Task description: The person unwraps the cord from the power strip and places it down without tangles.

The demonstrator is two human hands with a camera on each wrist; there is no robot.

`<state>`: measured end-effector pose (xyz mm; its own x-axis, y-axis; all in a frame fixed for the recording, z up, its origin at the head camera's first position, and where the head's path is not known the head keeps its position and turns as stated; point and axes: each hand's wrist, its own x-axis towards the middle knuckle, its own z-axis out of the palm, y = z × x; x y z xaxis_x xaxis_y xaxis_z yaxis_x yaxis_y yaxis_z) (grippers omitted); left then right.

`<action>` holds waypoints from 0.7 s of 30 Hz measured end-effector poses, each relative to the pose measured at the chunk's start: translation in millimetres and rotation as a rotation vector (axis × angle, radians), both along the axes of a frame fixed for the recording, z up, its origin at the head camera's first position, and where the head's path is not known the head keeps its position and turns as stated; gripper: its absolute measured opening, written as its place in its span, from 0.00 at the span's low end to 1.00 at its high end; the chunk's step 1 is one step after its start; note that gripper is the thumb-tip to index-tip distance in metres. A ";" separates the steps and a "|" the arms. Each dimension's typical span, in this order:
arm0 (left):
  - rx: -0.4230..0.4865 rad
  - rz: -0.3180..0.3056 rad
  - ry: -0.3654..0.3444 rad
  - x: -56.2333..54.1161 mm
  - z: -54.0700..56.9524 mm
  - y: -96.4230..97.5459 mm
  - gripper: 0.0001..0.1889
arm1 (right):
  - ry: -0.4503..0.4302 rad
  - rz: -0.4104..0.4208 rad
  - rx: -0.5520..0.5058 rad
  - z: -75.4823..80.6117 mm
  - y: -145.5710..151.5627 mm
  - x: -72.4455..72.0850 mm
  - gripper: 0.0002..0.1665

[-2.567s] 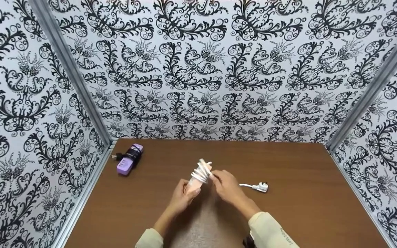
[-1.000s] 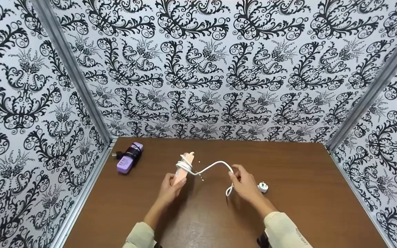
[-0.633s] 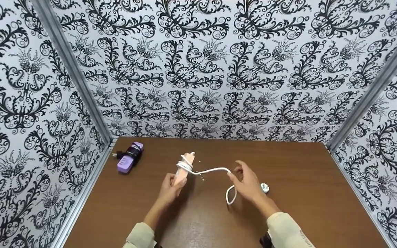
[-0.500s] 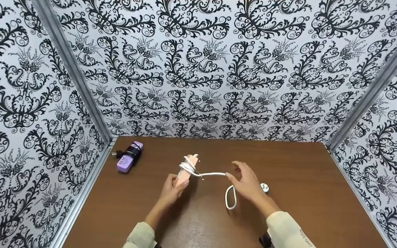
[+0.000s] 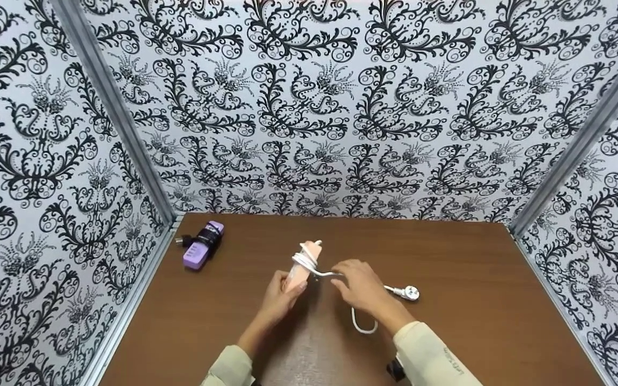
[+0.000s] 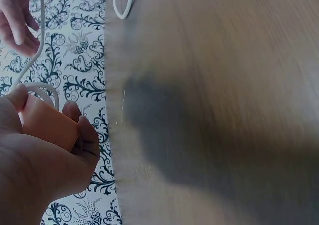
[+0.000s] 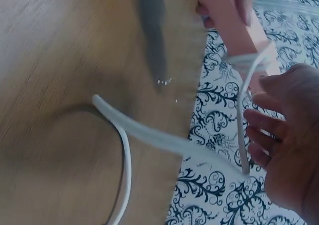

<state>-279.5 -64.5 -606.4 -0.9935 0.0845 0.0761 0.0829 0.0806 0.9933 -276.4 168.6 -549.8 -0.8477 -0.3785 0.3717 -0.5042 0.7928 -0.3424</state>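
Observation:
My left hand (image 5: 279,297) grips the lower end of a peach-coloured power strip (image 5: 298,274), its thumb across one face and its fingers curled behind. A white cord (image 5: 304,261) is wrapped around the strip's upper part. In the right wrist view, my right hand (image 7: 294,130) lies beside the wrapped end, fingers loosely bent and thumb apart. The loose length of the cord (image 7: 241,130) passes along those fingertips without being gripped. From there it sags in a loop (image 5: 364,329) below the hand. Its white plug (image 5: 410,292) lies on the table to the right.
A purple power strip (image 5: 196,254), bound with its black cord (image 5: 210,236), lies at the table's back left. Patterned walls (image 5: 309,134) enclose the brown table (image 5: 448,257) at the back and sides. Tiny white specks (image 7: 164,81) show near the strip.
Turns of cord have come off the peach strip since the first frame. In the last half second, my right hand has moved left towards the strip and loosened, while my left shifted slightly right.

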 end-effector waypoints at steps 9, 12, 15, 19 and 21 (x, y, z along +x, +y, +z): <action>0.019 -0.011 -0.009 0.7 0.8 3.7 0.20 | -0.048 -0.087 0.020 -18.8 -7.2 -7.9 0.09; 0.022 -0.013 -0.015 0.1 -0.6 4.9 0.20 | -0.063 -0.097 0.001 -21.4 -5.9 -10.4 0.09; 0.040 -0.012 -0.027 -0.6 -1.7 5.8 0.19 | -0.086 -0.112 -0.041 -21.5 -4.0 -12.9 0.10; 0.064 -0.010 -0.029 -0.8 -2.7 6.0 0.19 | -0.097 -0.132 -0.126 -21.6 -1.6 -15.1 0.11; 0.077 -0.013 -0.026 -1.2 -4.1 5.3 0.19 | -0.084 -0.130 -0.165 -21.8 -1.1 -15.7 0.10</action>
<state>-280.6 -59.2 -610.5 -0.9941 0.0925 0.0572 0.0577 0.0029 0.9983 -292.1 167.5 -571.6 -0.9161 -0.2037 0.3452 -0.3653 0.7790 -0.5096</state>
